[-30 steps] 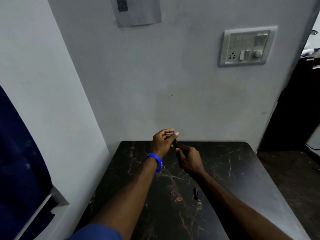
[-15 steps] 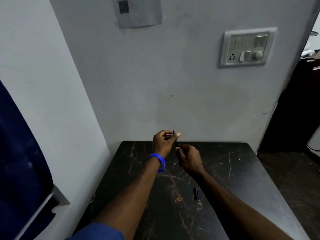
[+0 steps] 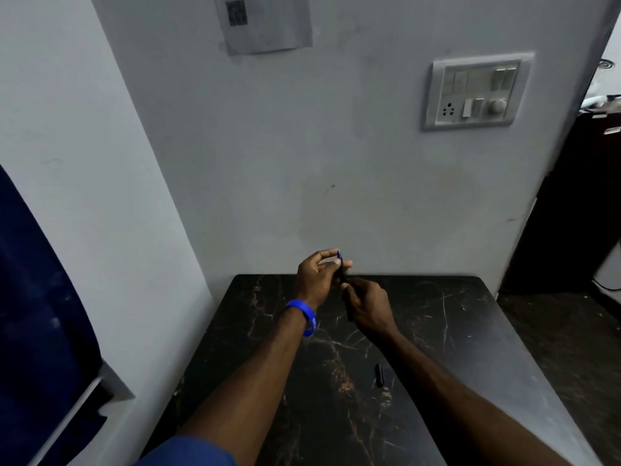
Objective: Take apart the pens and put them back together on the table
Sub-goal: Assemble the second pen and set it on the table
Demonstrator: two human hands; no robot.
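Both hands meet above the far part of the black marble table (image 3: 437, 331). My left hand (image 3: 317, 277), with a blue wristband, pinches the upper end of a thin dark pen part with a blue tip (image 3: 340, 264). My right hand (image 3: 368, 306) grips the dark pen barrel (image 3: 348, 311) just below, its lower end sticking out under the palm. The two parts line up nearly upright; whether they are joined is hidden by the fingers. A small black pen cap (image 3: 379, 375) lies on the table beside my right forearm.
A grey wall stands right behind the table, with a switch panel (image 3: 473, 94) at upper right and a paper sheet (image 3: 265, 21) at the top. A dark blue cloth (image 3: 30, 314) hangs at the left. A dark doorway opens at the right.
My left hand has shifted slightly and the blue-tipped part now stands more upright between its fingers. My right hand and the cap stay where they were.
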